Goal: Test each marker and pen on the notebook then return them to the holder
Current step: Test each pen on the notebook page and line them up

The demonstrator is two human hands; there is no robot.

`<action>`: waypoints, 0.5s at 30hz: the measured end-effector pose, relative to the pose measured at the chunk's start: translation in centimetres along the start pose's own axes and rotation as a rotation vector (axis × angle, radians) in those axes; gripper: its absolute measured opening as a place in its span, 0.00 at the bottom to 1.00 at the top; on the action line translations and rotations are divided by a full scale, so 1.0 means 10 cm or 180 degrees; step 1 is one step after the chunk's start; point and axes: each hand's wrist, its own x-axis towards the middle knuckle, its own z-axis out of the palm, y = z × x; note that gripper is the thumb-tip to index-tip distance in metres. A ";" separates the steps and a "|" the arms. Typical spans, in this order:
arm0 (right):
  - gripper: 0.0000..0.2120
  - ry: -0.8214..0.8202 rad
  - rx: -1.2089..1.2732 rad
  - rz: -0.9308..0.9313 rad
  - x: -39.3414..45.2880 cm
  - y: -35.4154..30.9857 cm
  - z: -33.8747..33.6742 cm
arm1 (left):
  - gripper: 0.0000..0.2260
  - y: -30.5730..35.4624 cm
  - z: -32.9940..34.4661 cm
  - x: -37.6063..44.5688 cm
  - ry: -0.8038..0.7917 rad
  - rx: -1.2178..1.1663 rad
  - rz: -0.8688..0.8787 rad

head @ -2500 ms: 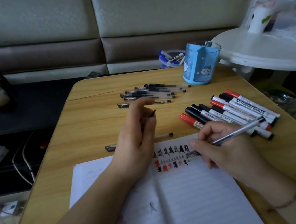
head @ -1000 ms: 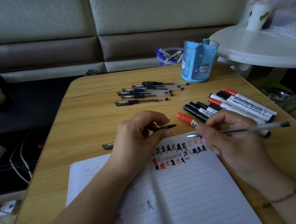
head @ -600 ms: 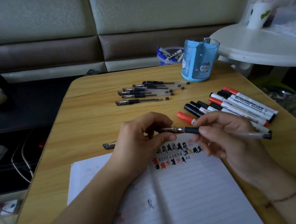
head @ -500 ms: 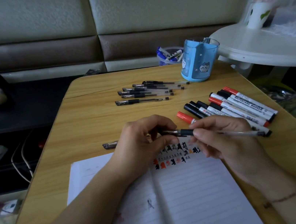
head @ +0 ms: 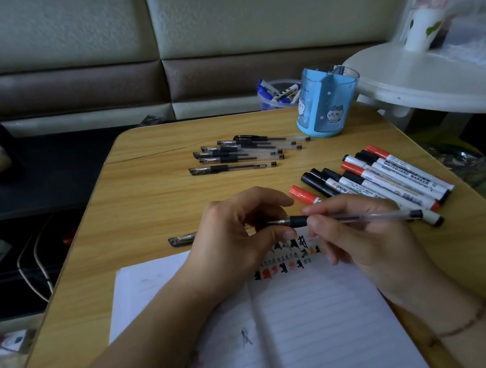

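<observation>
My right hand [head: 367, 241] pinches a clear black-ink gel pen [head: 366, 216] that lies level above the open notebook [head: 318, 314]. The pen's tip points left into the fingers of my left hand [head: 234, 238]. Those fingers pinch the pen's small black cap, mostly hidden, right at the tip. Rows of black and red test marks [head: 287, 256] sit at the top of the right page. The blue pen holder [head: 326, 105] stands at the table's far right.
Several capped gel pens [head: 240, 154] lie in a loose row mid-table. Several whiteboard markers [head: 392, 180], red and black caps, lie to the right. One more pen [head: 179, 240] rests behind my left hand. A white round table [head: 441, 88] crowds the right.
My right hand lifted the pen off the page, swung it level and brought its tip to the cap held in my left hand, which lowered toward the notebook.
</observation>
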 end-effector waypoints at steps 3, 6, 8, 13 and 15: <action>0.15 0.0184 0.0107 -0.0118 0.03 -0.05 -0.10 | 0.12 -0.06 0.01 0.02 0.0118 0.0049 -0.0038; 0.14 0.0716 -0.0315 -0.0513 0.04 -0.13 -0.23 | 0.10 -0.12 -0.02 0.03 0.0472 -0.0181 -0.0209; 0.07 0.0872 -0.1217 -0.0687 0.07 -0.17 -0.28 | 0.10 -0.13 -0.02 0.04 0.0578 -0.0200 -0.0151; 0.11 0.0541 -0.2653 -0.0880 0.20 -0.22 -0.25 | 0.10 -0.10 -0.04 0.03 0.0846 0.0083 0.0136; 0.09 0.0662 -0.2853 -0.0840 0.32 -0.22 -0.22 | 0.17 -0.08 -0.05 0.04 0.1166 -0.0085 0.0140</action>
